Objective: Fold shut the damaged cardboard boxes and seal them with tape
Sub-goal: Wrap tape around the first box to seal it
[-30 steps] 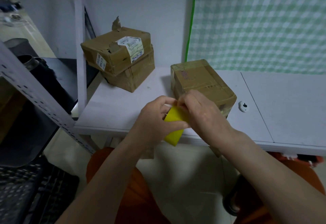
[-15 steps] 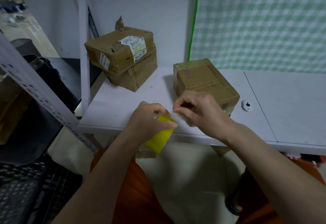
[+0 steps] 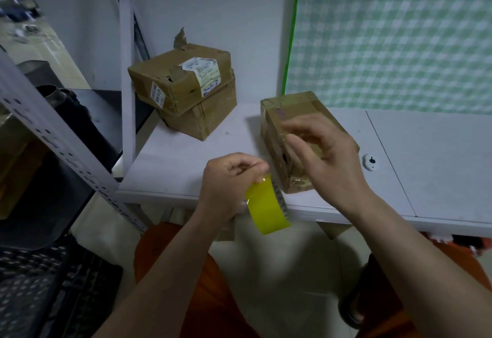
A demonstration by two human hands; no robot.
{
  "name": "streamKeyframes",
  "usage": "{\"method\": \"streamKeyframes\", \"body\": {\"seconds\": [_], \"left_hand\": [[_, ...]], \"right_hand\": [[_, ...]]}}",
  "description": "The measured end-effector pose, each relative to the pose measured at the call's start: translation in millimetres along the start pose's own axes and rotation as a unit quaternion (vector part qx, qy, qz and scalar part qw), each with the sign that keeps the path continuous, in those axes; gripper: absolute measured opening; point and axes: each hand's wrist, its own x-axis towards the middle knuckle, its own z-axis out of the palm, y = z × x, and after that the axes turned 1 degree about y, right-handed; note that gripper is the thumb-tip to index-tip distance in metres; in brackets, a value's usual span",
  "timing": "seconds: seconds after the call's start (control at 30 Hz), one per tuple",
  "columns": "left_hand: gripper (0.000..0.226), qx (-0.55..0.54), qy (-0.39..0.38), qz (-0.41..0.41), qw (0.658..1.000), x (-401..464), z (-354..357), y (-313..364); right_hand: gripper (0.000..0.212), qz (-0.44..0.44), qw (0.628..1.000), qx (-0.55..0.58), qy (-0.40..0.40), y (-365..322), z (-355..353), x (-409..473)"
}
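- Low at the front edge of the surface [image 3: 191,151], the left hand [image 3: 229,180] is curled round a yellow tape roll [image 3: 266,207], fingers closed on its upper rim, so that the roll hangs below the fist and out over the edge.
- Just to its right, the right hand [image 3: 319,151] is raised over the near box [image 3: 277,130]. Its fingers are bent and blurred, with a filmy clear strip of tape showing between them; whether they actually pinch that strip cannot be told.
- That near box lies on the surface near its front edge, one corner pointing toward the person. Its top is closed, glossy tape shows along its near corner, and a dark torn spot marks the side facing the left hand.
- Further back, toward the back left corner of the surface, two stacked boxes [image 3: 186,93] stand well apart from the near one. The upper one carries a white label [image 3: 202,69] and a ragged flap of cardboard that sticks up from its top; the lower one is banded with tape.
- On the right of the near box, a small white round fitting [image 3: 370,162] sits on the surface.
- Behind the surface hangs a green checked cloth [image 3: 399,31], and a grey perforated shelf upright [image 3: 53,135] slants across the left side.
- Below, orange-clad knees [image 3: 165,266] show above a pale floor.
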Motion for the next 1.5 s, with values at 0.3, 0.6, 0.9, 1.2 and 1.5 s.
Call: {"method": "streamKeyframes", "body": {"seconds": [0.3,0.6,0.9,1.2,1.5], "left_hand": [[0.008,-0.093,0.092,0.021,0.991,4.7,8.7,24.3],[0.014,-0.376,0.072,-0.107,0.918,3.6,19.7,49.9],[0.012,-0.360,0.094,-0.156,0.915,4.7,50.3,52.3],[0.006,-0.192,0.142,-0.195,0.951,-12.0,79.9,13.9],[0.006,-0.187,0.239,-0.250,0.920,-5.6,85.1,2.0]], "right_hand": [[0.072,0.088,0.986,-0.017,-0.138,19.3,-1.5,-47.5],[0.062,0.196,0.954,0.147,0.171,13.2,-0.2,-40.8],[0.052,0.257,0.921,0.186,0.225,14.5,-10.1,-32.1],[0.032,0.299,0.916,0.199,0.180,36.1,-37.7,-50.1],[0.047,0.242,0.954,0.014,0.177,70.8,-59.3,-47.5]]}}
